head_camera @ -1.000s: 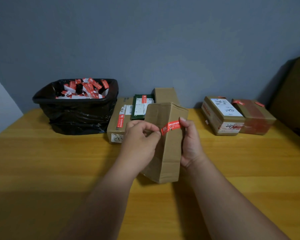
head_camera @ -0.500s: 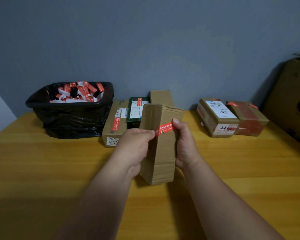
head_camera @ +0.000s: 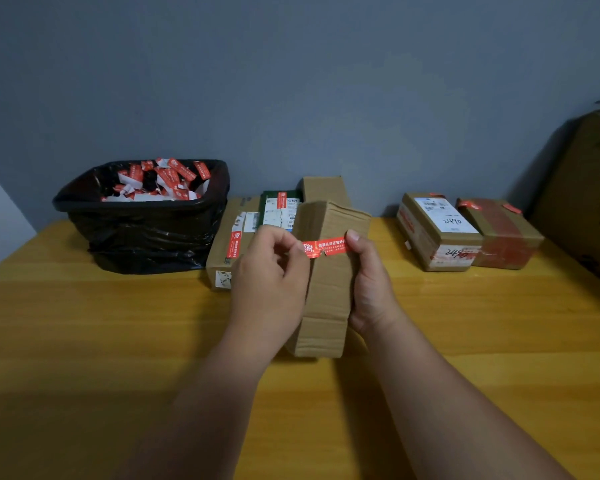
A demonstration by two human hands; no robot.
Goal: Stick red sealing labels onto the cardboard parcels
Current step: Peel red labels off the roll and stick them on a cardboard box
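Here, my right hand [head_camera: 369, 285] grips the upright parcel [head_camera: 326, 292] while my left hand [head_camera: 274, 275] pinches the red label [head_camera: 326, 247] across it.

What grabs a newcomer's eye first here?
The red label at centre, stretched across the upright cardboard parcel between the left hand and right hand. Next, the black bin of red scraps, back left on the table.

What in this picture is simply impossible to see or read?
Head view only:
- Print on the red sealing label: too small to read.
- Held cardboard parcel, far faces: turned away; the left hand and right hand cover its sides.
- Large carton: cut off by the right edge.
- Bin depths: hidden under the scraps.
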